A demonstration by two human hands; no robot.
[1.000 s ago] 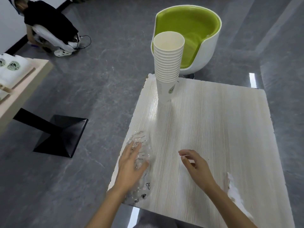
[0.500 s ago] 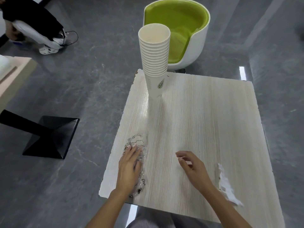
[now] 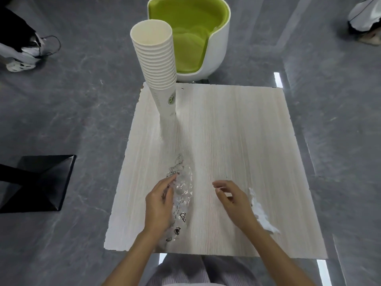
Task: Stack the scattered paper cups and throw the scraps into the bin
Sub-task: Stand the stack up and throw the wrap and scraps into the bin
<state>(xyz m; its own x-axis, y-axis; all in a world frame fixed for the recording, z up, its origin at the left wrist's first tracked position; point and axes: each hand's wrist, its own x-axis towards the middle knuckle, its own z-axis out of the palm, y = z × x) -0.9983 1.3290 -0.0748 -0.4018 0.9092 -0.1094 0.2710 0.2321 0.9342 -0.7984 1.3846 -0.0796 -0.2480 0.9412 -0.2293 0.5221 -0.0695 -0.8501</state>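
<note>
A tall stack of white paper cups [image 3: 158,65] stands upright at the far left corner of the pale wooden table [image 3: 237,131]. A crumpled clear plastic wrapper [image 3: 182,190] with black printing lies near the front left. My left hand [image 3: 159,205] rests on the wrapper's left side, fingers curled against it. My right hand [image 3: 233,200] hovers just above the table to the right of the wrapper, fingers apart and holding nothing. A torn white paper scrap [image 3: 260,213] lies right of my right wrist.
A white chair with a green seat [image 3: 198,34] stands behind the table. The black base of another table [image 3: 39,182] sits on the grey floor at left. Parts of people show at the far left [image 3: 16,48] and top right [image 3: 365,15].
The view has shifted left, so the table sits more centrally. My left hand has slid the wrapper rightward, away from the table's left edge. My right hand keeps its open pose.
</note>
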